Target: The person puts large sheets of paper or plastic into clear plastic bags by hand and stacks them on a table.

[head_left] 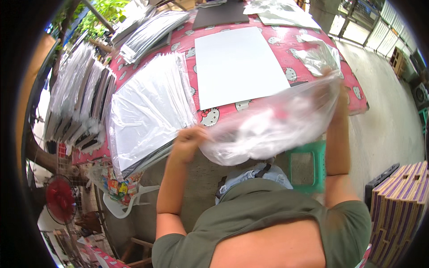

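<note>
A transparent plastic bag (pixel 268 125) is stretched in front of me, blurred by motion. My left hand (pixel 190 140) pinches its left corner, beside a fanned stack of plastic-sleeved sheets (pixel 152 94). At the bag's other end, my right hand (pixel 328 85) is smeared and partly behind the film, its fingers closed on the edge. Beyond the bag, a large blank white board (pixel 239 64) lies flat on the table. A crumpled piece of transparent plastic (pixel 319 56) rests to the right of the board, close to my right hand.
The table has a pink patterned cover (pixel 355 91). More sleeved sheets (pixel 78 98) stand at its left edge, with another pile (pixel 154 33) farther back. A dark board (pixel 219 17) lies at the far side. Below are a green stool (pixel 319 161), a white chair (pixel 118 207) and a red fan (pixel 60 198).
</note>
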Tool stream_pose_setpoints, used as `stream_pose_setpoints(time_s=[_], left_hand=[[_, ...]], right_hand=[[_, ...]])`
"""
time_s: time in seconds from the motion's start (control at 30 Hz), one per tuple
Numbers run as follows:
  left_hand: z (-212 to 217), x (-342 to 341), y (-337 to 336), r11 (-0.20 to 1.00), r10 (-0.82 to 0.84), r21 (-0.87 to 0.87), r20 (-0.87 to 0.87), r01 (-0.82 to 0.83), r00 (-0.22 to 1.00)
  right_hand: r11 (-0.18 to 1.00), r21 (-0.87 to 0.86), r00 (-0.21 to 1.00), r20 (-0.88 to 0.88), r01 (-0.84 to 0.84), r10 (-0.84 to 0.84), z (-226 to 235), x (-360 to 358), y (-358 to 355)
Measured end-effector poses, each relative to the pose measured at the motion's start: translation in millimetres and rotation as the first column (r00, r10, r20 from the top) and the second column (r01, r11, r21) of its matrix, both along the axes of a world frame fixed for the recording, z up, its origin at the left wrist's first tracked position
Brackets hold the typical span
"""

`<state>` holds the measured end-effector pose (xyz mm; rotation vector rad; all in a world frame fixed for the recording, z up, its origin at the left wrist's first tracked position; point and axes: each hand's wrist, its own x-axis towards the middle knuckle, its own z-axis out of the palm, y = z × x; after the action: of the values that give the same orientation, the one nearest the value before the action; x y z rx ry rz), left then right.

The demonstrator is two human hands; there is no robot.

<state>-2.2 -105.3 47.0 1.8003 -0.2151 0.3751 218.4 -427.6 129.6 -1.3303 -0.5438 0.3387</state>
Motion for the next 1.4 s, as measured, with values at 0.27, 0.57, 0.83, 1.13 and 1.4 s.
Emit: stream_pose_setpoints(time_s=[0.27,0.57,0.83,1.13,1.4], left_hand=[[-9,-3,49,0.907,-0.415,-0.24,-0.364,0.346,0.834],[31,41,5,-0.096,-0.424,-0.927,0.369,0.364,0.827],[-1,48,24,0.718,-0.671,-0.391,-0.169,0.575,0.722],[13,55,-2,0.582,-0.806,-0.492,-0.247,0.648,0.538],[-87,12,30,0.26,0.011,-0.959,-0.116,-0.115,0.993]], right_hand=[[0.342,-0.741,0.472,0.039,-0.577,0.881,-40,-15,-12],[0.525,-0.471,0.681,-0.259,-0.708,0.685,-109,20,-26],[0.609,-0.642,0.821,-0.06,-0.467,0.567,-88,34,-34],[0.682,-0.392,0.787,-0.321,-0.617,0.527,-122,48,-61],[0.622,-0.158,0.599,-0.526,-0.767,0.604,-147,29,-65]])
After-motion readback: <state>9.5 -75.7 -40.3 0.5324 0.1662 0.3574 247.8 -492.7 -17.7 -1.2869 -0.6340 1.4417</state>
